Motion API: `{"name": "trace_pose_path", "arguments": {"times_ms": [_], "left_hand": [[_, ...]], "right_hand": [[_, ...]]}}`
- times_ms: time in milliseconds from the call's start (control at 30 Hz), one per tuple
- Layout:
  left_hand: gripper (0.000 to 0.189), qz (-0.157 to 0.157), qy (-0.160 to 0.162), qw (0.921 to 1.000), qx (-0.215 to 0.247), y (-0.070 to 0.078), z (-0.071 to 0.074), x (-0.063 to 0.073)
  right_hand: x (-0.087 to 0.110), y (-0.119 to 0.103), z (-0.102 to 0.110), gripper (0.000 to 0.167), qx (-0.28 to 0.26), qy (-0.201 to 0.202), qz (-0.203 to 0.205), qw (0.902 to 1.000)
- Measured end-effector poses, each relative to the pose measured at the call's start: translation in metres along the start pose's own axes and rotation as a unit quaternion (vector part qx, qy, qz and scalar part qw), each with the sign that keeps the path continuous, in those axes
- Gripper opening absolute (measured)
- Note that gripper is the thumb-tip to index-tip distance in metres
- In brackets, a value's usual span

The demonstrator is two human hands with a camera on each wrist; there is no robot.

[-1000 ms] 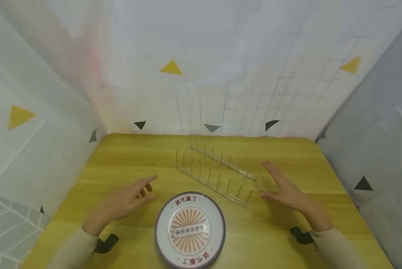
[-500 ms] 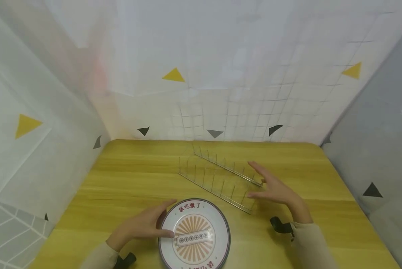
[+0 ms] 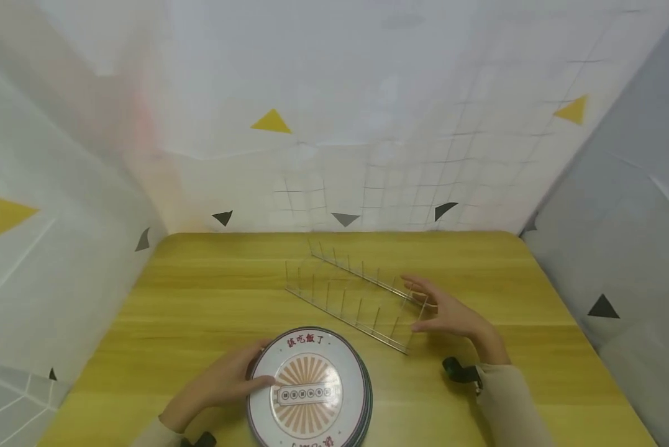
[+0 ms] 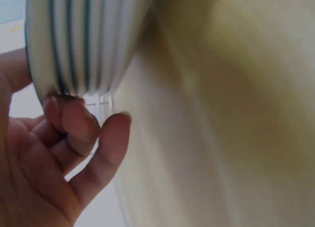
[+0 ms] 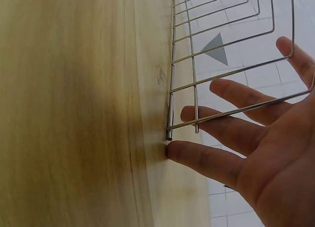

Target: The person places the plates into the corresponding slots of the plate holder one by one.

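A stack of white plates [image 3: 306, 366] with dark rims and a sunburst print stands at the table's front. My left hand [image 3: 230, 382] pinches the top plate at its left edge, thumb on the face. In the left wrist view, curled fingers [image 4: 78, 118] meet the underside of the upper rim in the plate stack [image 4: 88, 45]. Right of the plates, my right hand [image 3: 451, 313] is at the near right end of a wire dish rack [image 3: 345, 310]. The right wrist view has its fingers [image 5: 226, 133] extended beside and behind the rack's wires [image 5: 236, 109].
The wood-grain table [image 3: 200, 292] is enclosed by pale walls [image 3: 340, 74] at the back and sides. Yellow, black and grey triangles mark these walls. A dark wrist mount [image 3: 459, 370] sits below the right wrist.
My left hand has come in from the left onto the top plate, which now sits slightly left of those below. My right hand has moved left to the rack's end.
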State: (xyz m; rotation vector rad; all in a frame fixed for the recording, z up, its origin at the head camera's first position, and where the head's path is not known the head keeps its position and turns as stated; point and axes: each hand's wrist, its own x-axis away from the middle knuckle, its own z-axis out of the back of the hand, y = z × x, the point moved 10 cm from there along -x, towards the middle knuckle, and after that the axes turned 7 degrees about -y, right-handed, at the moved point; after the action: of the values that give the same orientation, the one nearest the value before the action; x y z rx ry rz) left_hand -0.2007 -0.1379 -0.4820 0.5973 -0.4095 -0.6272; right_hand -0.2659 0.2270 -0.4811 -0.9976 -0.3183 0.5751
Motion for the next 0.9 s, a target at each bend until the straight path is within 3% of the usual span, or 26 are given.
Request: {"name": "trace_pose_path", "arguments": {"times_ms": [200, 400, 733, 900], "left_hand": [[0.056, -0.048, 0.032, 0.9969, 0.053, 0.011, 0.025, 0.002], [0.067, -0.090, 0.054, 0.9835, 0.147, 0.020, 0.044, -0.003], [0.064, -0.085, 0.141, 0.9781, 0.128, 0.019, 0.074, 0.001], [0.065, -0.075, 0.215, 0.9681, 0.104, 0.020, 0.107, 0.005]], "right_hand": [[-0.004, -0.001, -0.001, 0.093, 0.006, -0.007, -0.007, 0.9999], [0.000, 0.001, 0.002, 0.092, 0.013, -0.006, -0.009, 0.9999], [0.000, -0.001, 0.000, 0.091, 0.007, -0.010, -0.007, 0.9999], [-0.001, -0.002, -0.001, 0.090, 0.008, -0.012, -0.005, 0.9999]]}}
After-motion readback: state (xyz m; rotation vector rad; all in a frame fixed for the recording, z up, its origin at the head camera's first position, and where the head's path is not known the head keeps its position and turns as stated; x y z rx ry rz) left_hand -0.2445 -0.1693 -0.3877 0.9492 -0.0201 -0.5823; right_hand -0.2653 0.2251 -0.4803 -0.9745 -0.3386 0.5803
